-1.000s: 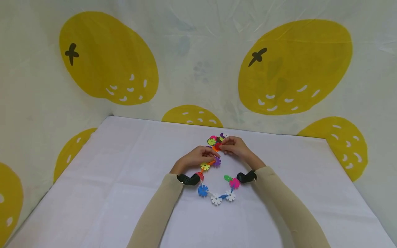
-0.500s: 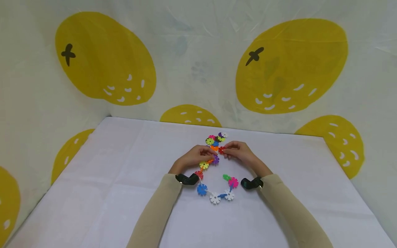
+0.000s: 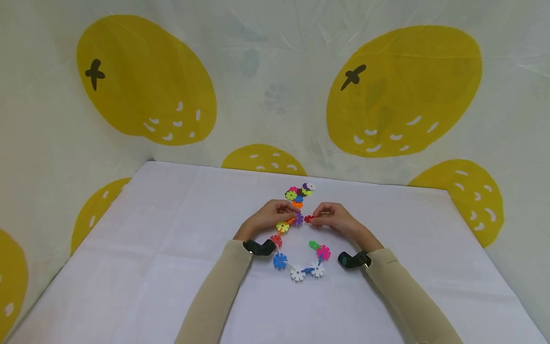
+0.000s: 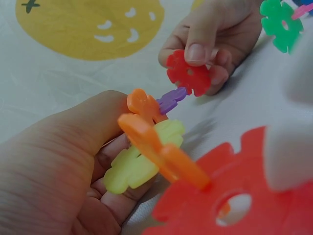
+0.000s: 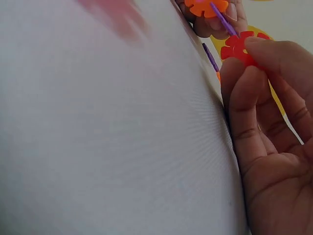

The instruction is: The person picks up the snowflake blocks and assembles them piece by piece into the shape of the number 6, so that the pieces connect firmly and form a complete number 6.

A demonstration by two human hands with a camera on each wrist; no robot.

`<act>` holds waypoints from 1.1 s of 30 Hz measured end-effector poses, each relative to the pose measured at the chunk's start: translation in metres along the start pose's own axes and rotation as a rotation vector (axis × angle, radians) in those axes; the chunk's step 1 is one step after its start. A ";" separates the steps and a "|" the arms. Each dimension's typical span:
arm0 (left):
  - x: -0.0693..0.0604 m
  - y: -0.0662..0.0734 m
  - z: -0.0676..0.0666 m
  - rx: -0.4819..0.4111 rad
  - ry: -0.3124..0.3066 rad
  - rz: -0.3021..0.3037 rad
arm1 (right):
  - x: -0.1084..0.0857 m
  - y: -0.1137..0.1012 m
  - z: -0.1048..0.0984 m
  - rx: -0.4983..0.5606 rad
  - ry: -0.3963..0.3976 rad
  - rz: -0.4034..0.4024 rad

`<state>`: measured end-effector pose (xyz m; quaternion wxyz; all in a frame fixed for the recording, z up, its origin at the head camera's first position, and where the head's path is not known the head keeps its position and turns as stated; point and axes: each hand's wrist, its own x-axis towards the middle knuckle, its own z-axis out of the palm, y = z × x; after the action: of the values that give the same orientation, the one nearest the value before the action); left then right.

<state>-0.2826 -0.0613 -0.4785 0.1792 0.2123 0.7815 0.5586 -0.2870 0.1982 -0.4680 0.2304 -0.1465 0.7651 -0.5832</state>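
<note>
A chain of notched plastic snowflake discs curves over the table in the head view, from a purple disc [image 3: 299, 219] past a blue disc [image 3: 280, 261] to a green disc [image 3: 314, 245]. My left hand [image 3: 272, 214] grips this chain near its purple end; the orange disc [image 4: 139, 104] and yellow disc [image 4: 128, 171] sit by its fingers. Between thumb and fingers, my right hand [image 3: 336, 218] pinches a red disc [image 4: 177, 73]. The red disc is edge to edge with the purple one in the left wrist view; whether their slots interlock, I cannot tell.
Several loose discs lie behind the hands, including a yellow-green one [image 3: 290, 195], an orange one [image 3: 297, 205] and a white one [image 3: 311, 187]. A white cloth [image 3: 172, 229] covers the table. Behind it hangs a sheet [image 3: 275, 95] printed with yellow fruit.
My right hand has taken the red disc from the loose discs at the back and brought it toward me, beside the purple disc. The left hand has stayed nearly still on the chain.
</note>
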 end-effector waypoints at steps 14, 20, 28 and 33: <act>0.000 0.003 -0.002 -0.017 -0.007 0.000 | 0.001 0.000 0.005 0.007 -0.039 -0.078; 0.002 0.000 -0.002 -0.045 -0.021 0.000 | 0.002 -0.001 0.009 -0.050 0.005 -0.100; 0.002 0.000 -0.002 -0.065 -0.018 -0.020 | 0.007 -0.003 0.012 -0.084 -0.009 -0.138; 0.002 0.000 0.000 -0.052 -0.035 -0.015 | 0.009 -0.006 0.013 -0.068 0.010 -0.081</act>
<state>-0.2847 -0.0603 -0.4781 0.2024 0.2116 0.7651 0.5735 -0.2881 0.1809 -0.4668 0.1977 -0.1821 0.7791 -0.5664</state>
